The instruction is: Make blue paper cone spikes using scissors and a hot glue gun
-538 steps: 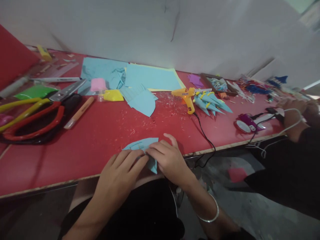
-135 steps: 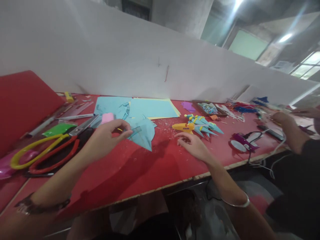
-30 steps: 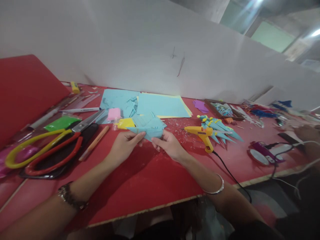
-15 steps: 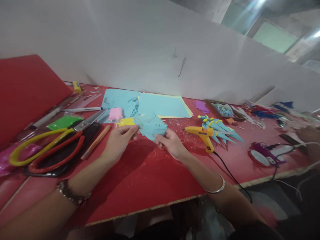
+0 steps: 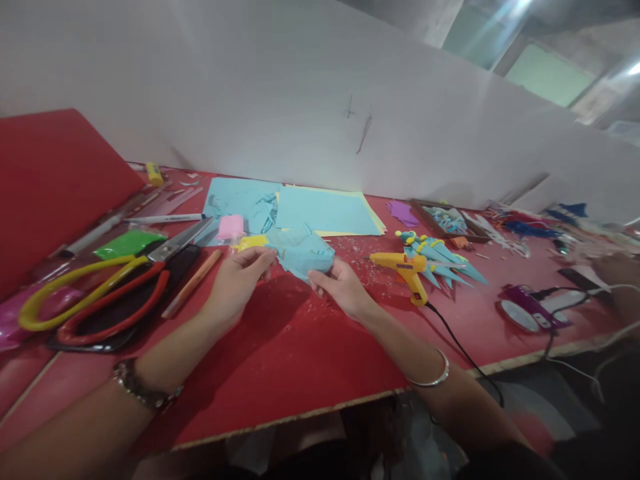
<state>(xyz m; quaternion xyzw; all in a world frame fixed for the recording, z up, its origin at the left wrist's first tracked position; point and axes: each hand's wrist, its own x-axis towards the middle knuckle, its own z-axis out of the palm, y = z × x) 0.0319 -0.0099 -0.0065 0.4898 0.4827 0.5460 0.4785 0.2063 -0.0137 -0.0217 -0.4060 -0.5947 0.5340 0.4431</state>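
Note:
Between my two hands, just above the red tabletop (image 5: pixel 280 373), is a folded piece of light blue paper (image 5: pixel 305 250). Its left edge is pinched between the thumb and fingers of my left hand (image 5: pixel 240 277). My right hand (image 5: pixel 345 287) grips its right end, thumb in front. Behind the blue paper lies a yellow piece (image 5: pixel 251 241), partly covered. A yellow glue gun (image 5: pixel 407 267) with a black cord lies to the right of my right hand. Next to it are several light blue paper cones (image 5: pixel 445 260) with yellow trim.
Large scissors (image 5: pixel 115 300), an orange-brown stick (image 5: pixel 193 283) and a pink block (image 5: pixel 231 228) lie at left. Blue sheets (image 5: pixel 325 210) lie against the wall. A tray of scraps (image 5: pixel 450 221) and a purple device (image 5: pixel 535 310) are at right, near another person's hand (image 5: pixel 617 277).
My left hand's fingers have shifted slightly at the edge of the blue paper. The paper's lower edge looks a little smoother; all else stays in place.

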